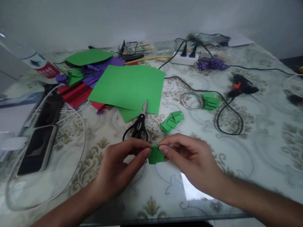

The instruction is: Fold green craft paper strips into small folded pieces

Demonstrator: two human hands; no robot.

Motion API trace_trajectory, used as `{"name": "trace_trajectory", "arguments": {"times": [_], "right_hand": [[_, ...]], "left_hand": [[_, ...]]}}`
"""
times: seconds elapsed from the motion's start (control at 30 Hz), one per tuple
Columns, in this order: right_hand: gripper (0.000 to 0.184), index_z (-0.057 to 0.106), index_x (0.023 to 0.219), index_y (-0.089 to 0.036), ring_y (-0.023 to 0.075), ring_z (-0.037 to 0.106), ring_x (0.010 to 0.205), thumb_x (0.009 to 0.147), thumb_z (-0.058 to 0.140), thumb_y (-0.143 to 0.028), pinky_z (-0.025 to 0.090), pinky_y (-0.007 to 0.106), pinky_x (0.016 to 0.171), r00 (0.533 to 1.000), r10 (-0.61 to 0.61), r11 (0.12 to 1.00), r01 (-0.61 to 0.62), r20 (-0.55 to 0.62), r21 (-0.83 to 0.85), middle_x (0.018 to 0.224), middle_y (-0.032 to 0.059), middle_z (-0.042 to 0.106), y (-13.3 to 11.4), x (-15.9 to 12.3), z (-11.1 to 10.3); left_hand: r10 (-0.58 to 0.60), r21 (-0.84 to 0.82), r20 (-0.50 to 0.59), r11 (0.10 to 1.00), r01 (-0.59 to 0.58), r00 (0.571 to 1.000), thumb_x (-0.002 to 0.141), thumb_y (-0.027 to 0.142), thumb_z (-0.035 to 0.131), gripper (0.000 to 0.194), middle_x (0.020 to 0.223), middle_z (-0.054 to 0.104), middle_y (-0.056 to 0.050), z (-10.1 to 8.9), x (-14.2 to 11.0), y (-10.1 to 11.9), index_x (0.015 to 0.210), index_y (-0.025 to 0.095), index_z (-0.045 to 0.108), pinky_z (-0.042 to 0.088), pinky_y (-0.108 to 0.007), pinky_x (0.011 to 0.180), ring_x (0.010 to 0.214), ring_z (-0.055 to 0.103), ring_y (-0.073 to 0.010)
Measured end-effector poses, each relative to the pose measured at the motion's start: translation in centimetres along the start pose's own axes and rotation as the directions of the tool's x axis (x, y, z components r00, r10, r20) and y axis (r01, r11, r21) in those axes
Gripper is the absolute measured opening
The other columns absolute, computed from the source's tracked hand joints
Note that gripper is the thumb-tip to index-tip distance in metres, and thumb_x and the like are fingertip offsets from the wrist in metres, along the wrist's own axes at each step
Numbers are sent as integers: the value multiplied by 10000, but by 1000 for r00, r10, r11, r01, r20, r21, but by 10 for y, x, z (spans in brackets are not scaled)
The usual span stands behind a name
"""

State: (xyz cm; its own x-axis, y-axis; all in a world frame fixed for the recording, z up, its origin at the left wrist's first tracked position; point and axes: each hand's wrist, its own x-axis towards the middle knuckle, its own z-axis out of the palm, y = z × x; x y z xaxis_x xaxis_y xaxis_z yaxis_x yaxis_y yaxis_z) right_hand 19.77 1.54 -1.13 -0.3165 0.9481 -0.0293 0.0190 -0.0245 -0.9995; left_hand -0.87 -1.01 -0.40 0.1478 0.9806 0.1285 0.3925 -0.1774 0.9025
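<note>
Between both hands is a small folded piece of green paper (155,155), held just above the table near its front. My left hand (123,164) pinches its left edge between thumb and forefinger. On the other side, my right hand (189,157) grips the upper right corner the same way. Black-handled scissors (139,124) lie just beyond my left hand, blades pointing away onto a large green sheet (129,88). A strip of folded green pieces (172,121) rests beyond my right hand, and another green folded bundle (210,101) lies farther right beside a tape ring (192,101).
A black glue gun (243,85) sits at right, its cord looping on the patterned tablecloth. A white power strip (186,58) stands at the back. Red paper (75,94) and purple paper (104,71) pile up at left. A phone (37,150) and a white cable lie at left.
</note>
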Motion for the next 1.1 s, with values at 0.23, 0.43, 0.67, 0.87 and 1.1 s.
{"name": "trace_trajectory", "arguments": {"times": [0.23, 0.43, 0.67, 0.87, 1.1], "right_hand": [[63, 772, 931, -197, 139, 721, 727, 899, 757, -248, 583, 219, 653, 1000, 25, 999, -26, 10, 28, 804, 22, 775, 3, 0, 2], [61, 779, 917, -193, 129, 728, 711, 892, 777, -248, 585, 204, 650, 1000, 10, 1000, -10, 22, 1, 780, 11, 780, 2, -1, 1], [30, 781, 890, -196, 149, 719, 703, 896, 763, -220, 595, 235, 641, 999, -49, 996, 50, 11, -72, 770, 13, 768, 0, 0, 1], [30, 779, 909, -203, 152, 716, 723, 907, 759, -225, 584, 239, 652, 996, -81, 993, 83, 27, -78, 793, 15, 764, 1, -1, 1], [27, 724, 951, -207, 139, 713, 776, 933, 706, -215, 572, 215, 667, 997, -21, 999, 24, 80, -35, 840, 11, 750, 2, -4, 1]], "left_hand": [[-6, 18, -50, 1000, 6, 999, 909, 201, 735, 65, 767, 802, 24, 1, -1, 0, 941, 233, 781, 610, -174, 594, 613, 739, -115], [78, 136, -48, 988, -71, 996, 911, 206, 739, 43, 767, 810, 27, 0, -1, 0, 922, 222, 776, 612, -175, 620, 599, 738, -108], [91, 140, -26, 986, -86, 996, 905, 175, 733, 76, 769, 812, 35, -1, -1, 4, 925, 233, 780, 609, -172, 621, 607, 743, -111], [108, 135, -37, 986, -102, 993, 897, 179, 742, 71, 767, 806, 40, 0, -2, 1, 925, 240, 767, 611, -172, 635, 612, 740, -109], [116, 148, -13, 982, -113, 993, 899, 145, 733, 73, 770, 794, 31, 2, -2, -1, 911, 212, 758, 594, -176, 644, 635, 727, -102]]}}
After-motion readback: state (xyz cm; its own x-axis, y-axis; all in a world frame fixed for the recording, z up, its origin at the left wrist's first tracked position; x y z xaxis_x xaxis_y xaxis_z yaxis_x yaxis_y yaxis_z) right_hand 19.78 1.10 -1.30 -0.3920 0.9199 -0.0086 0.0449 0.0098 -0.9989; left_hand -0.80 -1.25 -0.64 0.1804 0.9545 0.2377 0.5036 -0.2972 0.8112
